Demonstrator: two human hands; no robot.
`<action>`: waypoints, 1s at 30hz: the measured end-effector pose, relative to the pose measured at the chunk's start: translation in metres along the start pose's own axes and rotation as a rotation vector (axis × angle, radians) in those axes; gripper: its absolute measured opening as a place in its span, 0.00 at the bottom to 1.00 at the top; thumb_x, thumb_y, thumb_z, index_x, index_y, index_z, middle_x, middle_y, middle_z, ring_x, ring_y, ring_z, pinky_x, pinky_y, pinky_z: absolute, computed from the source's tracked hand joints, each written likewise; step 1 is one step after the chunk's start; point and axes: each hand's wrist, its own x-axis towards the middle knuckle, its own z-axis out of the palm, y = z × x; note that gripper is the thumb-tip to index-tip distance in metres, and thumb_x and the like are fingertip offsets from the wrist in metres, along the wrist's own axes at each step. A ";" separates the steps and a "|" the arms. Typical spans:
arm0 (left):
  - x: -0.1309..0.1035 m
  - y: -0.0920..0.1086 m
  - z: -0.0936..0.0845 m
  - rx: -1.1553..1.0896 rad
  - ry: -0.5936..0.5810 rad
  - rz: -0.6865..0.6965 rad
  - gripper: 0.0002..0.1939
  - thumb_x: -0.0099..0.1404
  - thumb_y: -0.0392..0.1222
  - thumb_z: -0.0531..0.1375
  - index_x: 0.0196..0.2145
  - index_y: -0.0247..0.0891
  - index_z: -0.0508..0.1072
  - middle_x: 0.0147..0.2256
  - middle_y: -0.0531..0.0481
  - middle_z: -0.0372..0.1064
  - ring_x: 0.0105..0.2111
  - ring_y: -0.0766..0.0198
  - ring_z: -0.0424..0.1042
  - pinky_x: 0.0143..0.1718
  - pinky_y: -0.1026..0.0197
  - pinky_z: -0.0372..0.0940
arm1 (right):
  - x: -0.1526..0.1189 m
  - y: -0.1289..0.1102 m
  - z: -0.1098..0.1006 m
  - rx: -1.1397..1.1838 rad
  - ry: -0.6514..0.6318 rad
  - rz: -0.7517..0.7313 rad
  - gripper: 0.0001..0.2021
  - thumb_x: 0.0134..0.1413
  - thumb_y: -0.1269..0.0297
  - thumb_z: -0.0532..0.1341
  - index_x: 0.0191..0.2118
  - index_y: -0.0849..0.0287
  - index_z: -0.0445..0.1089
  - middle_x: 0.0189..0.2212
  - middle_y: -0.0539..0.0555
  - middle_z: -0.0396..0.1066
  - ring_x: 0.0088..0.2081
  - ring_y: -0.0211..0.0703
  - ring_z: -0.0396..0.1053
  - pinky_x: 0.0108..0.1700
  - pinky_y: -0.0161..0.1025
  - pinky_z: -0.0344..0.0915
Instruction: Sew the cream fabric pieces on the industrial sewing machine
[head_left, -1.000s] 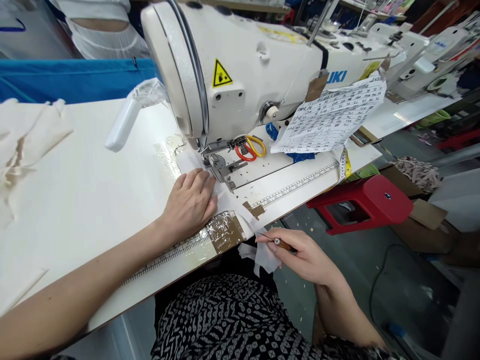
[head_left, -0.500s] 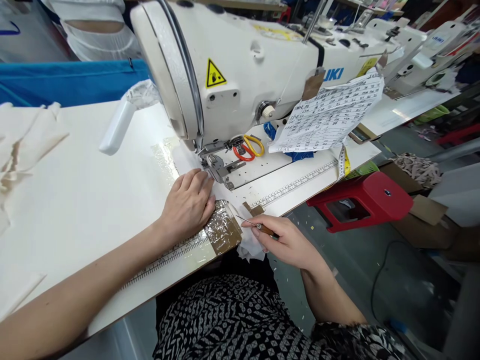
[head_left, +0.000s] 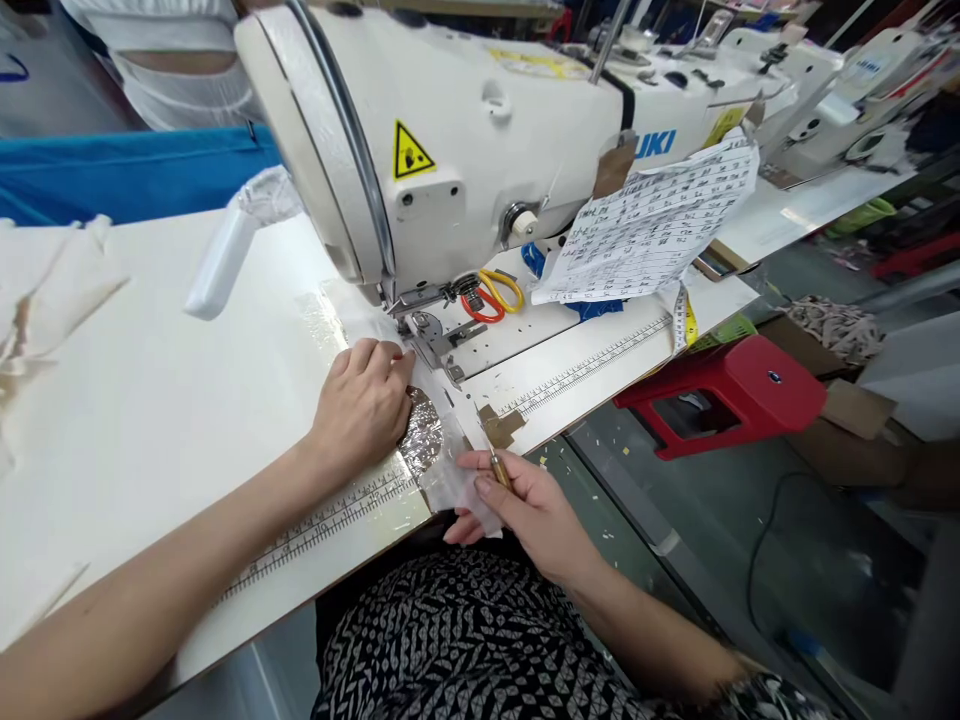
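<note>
A white sewing machine [head_left: 465, 140] stands over the white table [head_left: 187, 400]. Close to its needle and presser foot, my left hand [head_left: 364, 400] has its fingers bent together and presses on white fabric [head_left: 450, 478]. The fabric runs from the machine's foot down over the table's front edge. My right hand [head_left: 521, 500] holds a thin pointed tool with a wooden handle [head_left: 499, 471], its tip pointing up toward the foot. The fingers of that hand are also around the lower end of the fabric. Shiny brown tape [head_left: 422, 432] lies beside my left hand.
Red-and-yellow-handled scissors [head_left: 491, 298] lie behind the foot. A written sheet [head_left: 652, 225] hangs at the machine's right, above a tape measure [head_left: 681, 320]. A red stool [head_left: 739, 395] stands at the right. Cream fabric pieces [head_left: 45, 290] lie at the left. A person in white [head_left: 180, 60] is behind.
My right hand has moved left and down and taken hold of the fabric. The tool now points upward more steeply. The fabric has been spread over the brown tape. The view has shifted slightly.
</note>
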 end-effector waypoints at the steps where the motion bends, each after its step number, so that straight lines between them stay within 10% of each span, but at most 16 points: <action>1: -0.002 0.000 0.000 -0.011 0.005 0.010 0.22 0.69 0.36 0.46 0.55 0.25 0.70 0.49 0.33 0.67 0.48 0.46 0.62 0.45 0.47 0.64 | -0.001 0.004 0.003 0.044 0.016 0.009 0.20 0.63 0.52 0.65 0.51 0.61 0.65 0.29 0.51 0.76 0.29 0.44 0.79 0.35 0.37 0.75; 30: -0.003 -0.001 0.008 -0.089 0.077 0.009 0.24 0.70 0.41 0.44 0.56 0.29 0.69 0.55 0.35 0.66 0.58 0.45 0.60 0.53 0.45 0.60 | -0.003 -0.003 -0.010 -0.514 0.041 -0.218 0.15 0.72 0.53 0.54 0.49 0.59 0.69 0.31 0.50 0.71 0.23 0.36 0.72 0.26 0.32 0.67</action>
